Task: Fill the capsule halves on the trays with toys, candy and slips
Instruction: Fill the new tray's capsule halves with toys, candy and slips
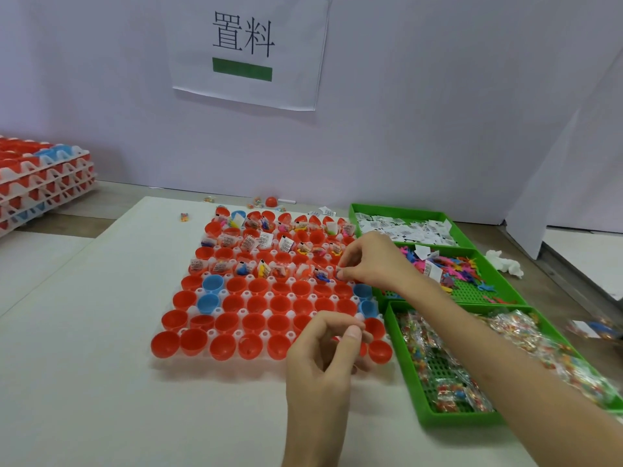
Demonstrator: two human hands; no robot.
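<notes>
Printed paper sign (247,52), crumpled white tissue (504,262)

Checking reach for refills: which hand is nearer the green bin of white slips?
Right. The right hand hovers at the slip bin, near its front-left corner; the left hand is much closer to the person.

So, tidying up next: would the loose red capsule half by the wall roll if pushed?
Probably: the red capsule half is rounded and lies loose, held by nothing. Likely light too, seemingly a hollow shell.
</notes>
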